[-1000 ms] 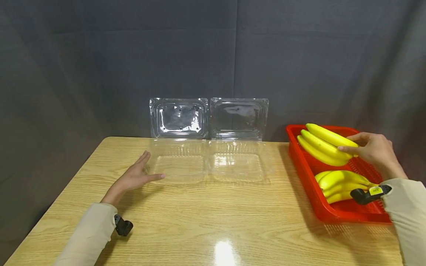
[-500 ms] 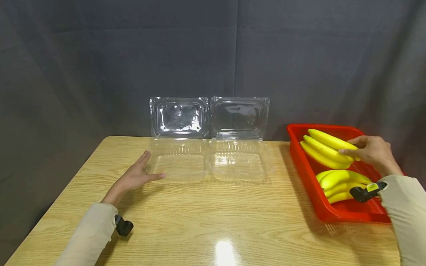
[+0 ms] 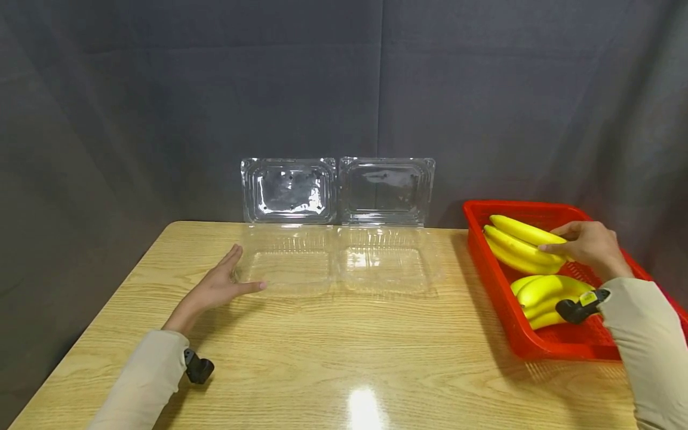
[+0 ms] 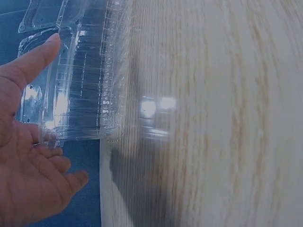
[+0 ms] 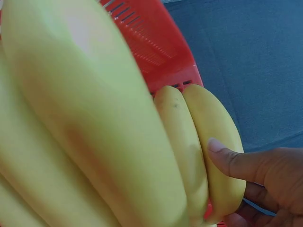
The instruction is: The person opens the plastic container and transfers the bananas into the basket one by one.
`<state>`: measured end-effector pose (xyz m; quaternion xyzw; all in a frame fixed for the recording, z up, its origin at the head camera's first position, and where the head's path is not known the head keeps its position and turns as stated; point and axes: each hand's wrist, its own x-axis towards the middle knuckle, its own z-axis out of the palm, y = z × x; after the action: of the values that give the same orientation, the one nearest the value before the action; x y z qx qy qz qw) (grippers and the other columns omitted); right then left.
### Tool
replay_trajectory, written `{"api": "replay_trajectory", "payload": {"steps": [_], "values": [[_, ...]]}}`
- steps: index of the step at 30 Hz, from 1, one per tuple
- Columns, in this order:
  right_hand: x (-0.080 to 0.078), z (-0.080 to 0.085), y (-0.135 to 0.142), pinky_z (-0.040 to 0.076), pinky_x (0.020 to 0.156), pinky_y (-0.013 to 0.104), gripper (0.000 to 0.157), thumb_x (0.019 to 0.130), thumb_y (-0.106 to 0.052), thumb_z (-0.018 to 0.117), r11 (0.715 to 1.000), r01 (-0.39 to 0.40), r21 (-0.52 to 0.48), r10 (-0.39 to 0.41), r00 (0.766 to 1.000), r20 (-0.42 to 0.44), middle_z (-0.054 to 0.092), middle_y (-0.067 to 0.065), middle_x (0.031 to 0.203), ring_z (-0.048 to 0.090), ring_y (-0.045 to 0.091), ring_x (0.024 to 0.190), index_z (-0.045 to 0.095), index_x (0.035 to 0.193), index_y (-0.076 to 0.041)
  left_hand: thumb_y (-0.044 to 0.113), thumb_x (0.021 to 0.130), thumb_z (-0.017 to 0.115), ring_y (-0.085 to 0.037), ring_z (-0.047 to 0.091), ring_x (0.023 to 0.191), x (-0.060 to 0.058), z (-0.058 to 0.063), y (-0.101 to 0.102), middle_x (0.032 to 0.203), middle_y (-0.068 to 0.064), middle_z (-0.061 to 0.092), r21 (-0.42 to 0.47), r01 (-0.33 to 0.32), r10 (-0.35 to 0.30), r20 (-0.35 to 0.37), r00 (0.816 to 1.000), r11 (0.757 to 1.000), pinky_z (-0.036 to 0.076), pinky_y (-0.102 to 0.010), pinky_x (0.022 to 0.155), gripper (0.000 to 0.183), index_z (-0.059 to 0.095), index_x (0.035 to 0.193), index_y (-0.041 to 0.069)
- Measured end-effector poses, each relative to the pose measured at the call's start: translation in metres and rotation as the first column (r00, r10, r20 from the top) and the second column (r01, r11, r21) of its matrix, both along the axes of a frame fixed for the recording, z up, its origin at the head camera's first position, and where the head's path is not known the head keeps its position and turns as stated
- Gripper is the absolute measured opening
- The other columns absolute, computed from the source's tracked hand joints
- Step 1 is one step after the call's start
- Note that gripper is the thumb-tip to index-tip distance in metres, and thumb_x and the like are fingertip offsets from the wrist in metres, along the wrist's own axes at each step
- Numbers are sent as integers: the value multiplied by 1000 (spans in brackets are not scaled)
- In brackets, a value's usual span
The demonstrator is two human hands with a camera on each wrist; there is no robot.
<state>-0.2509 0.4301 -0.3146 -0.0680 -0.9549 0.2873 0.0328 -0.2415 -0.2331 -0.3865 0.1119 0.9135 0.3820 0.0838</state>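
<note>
My right hand (image 3: 591, 248) grips the stem-end part of a bunch of yellow bananas (image 3: 521, 251) at the back of the red basket (image 3: 507, 322). In the right wrist view, its thumb presses on the outer banana (image 5: 218, 151). A second banana bunch (image 3: 545, 295) lies nearer the front of the basket and fills much of that wrist view. On the left, my left hand (image 3: 215, 286) is spread at the side of a clear plastic clamshell (image 3: 290, 269). Its fingers (image 4: 59, 163) sit by the clamshell's end; whether they touch it, I cannot tell.
Beside the first clamshell stands another clear clamshell (image 3: 384, 269). Both have lids raised against the dark cloth (image 3: 322, 89) behind the wooden table (image 3: 301, 358). The basket's wall rises at the table's right side.
My right hand has lowered the back banana bunch into the basket and shifted slightly left, still gripping it. The left hand and both clamshells have stayed in place.
</note>
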Motion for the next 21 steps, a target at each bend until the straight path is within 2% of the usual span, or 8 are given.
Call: {"api": "replay_trajectory", "payload": {"steps": [8, 16, 21], "values": [[-1, -4, 2, 46, 69, 36, 73, 79, -46, 78, 999, -27, -39, 29, 999, 44, 64, 28, 112, 50, 40, 97, 57, 123, 9, 49, 83, 72, -46, -2, 142, 0, 0, 0, 159, -20, -10, 11, 2, -2, 6, 1000, 1000, 9, -67, 107, 114, -2, 153, -2], [-3, -10, 4, 51, 62, 31, 71, 79, -40, 81, 996, -23, -86, 27, 998, 48, 70, 15, 98, 58, 30, 84, 55, 121, 11, 50, 83, 72, -45, -2, 142, -1, -2, -1, 159, -19, -9, 14, 2, -2, 0, 1000, 1000, 8, -67, 108, 114, -2, 153, -1], [-2, -15, 7, 53, 65, 33, 72, 79, -41, 80, 992, -31, -119, 40, 997, 73, 69, 9, 95, 58, 28, 83, 53, 122, 10, 50, 83, 72, -45, -2, 142, -2, -4, -1, 159, -20, -8, 16, -5, 5, -6, 1000, 1000, 9, -66, 108, 114, -1, 153, -2]]}}
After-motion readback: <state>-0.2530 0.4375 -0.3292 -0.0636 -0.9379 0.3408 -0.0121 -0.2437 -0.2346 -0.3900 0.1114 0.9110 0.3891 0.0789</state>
